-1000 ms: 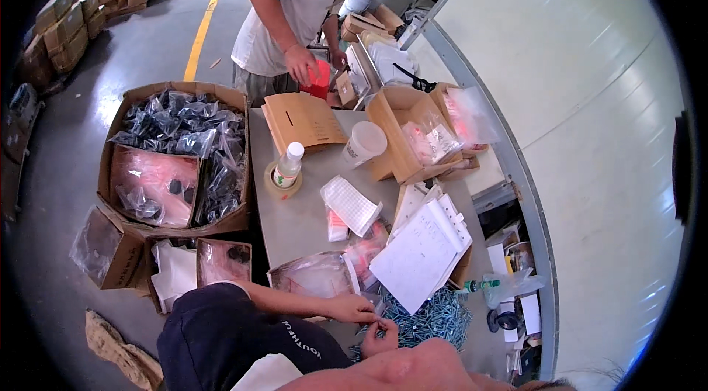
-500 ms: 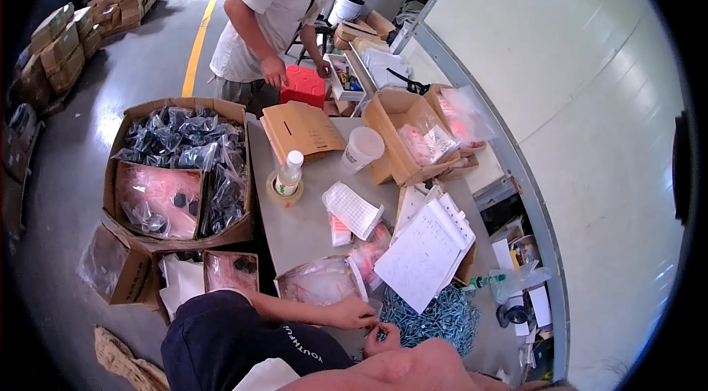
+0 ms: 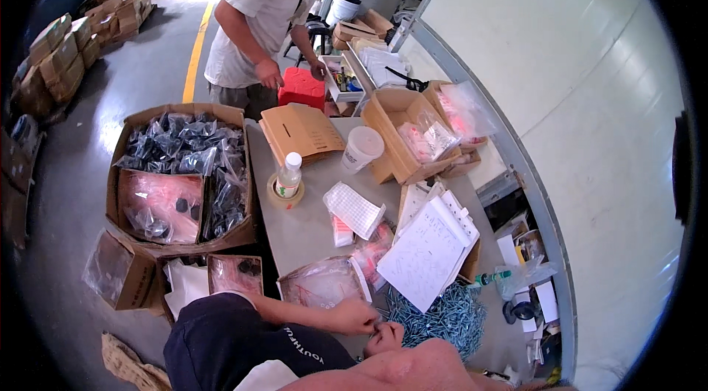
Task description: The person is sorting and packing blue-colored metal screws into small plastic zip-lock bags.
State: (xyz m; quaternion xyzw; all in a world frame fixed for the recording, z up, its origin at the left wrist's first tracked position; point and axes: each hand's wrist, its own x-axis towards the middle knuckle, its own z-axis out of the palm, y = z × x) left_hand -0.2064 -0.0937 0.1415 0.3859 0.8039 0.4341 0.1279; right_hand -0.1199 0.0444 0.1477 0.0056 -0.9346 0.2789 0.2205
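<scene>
My left hand [image 3: 355, 316] and my right hand [image 3: 385, 338] meet in front of me at the table's near side. The fingers of both are closed, pinched around something small and dark that I cannot make out. Just right of them lies a heap of bluish metal screws [image 3: 442, 326]. A sheet of written paper [image 3: 422, 252] overlaps the heap's far edge. Beyond my left forearm sits a shallow carton lined with clear plastic [image 3: 324, 288], with small pale rings and thin red strips in it. Pink-and-clear plastic bags [image 3: 371, 252] lie between the carton and the paper.
A large carton of bagged black parts [image 3: 184, 133] stands left of the table. On the table are a bottle inside a tape roll [image 3: 288, 183], a plastic cup [image 3: 362, 147], folded cardboard [image 3: 299, 130] and an open box [image 3: 410, 136]. A co-worker [image 3: 269, 18] stands beyond, hands at a drawer.
My hands stay together, with the left fingers slightly lower and more curled over the right. The view has shifted a little. The co-worker's upper body has moved slightly left.
</scene>
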